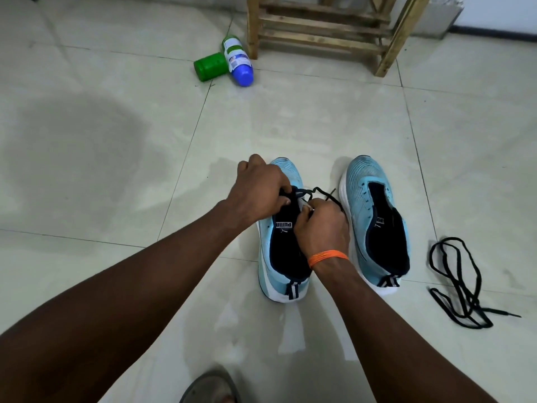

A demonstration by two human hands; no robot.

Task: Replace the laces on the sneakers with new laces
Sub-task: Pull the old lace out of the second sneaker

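Both my hands are down on the left sneaker right now: my left hand curls over the front of the tongue and pinches the black lace at the toe-end eyelets, while my right hand is clamped on that same lace just beside it. The right sneaker stands alongside, a little apart. 1 spare lace lies tangled on the tiled floor off to its right.
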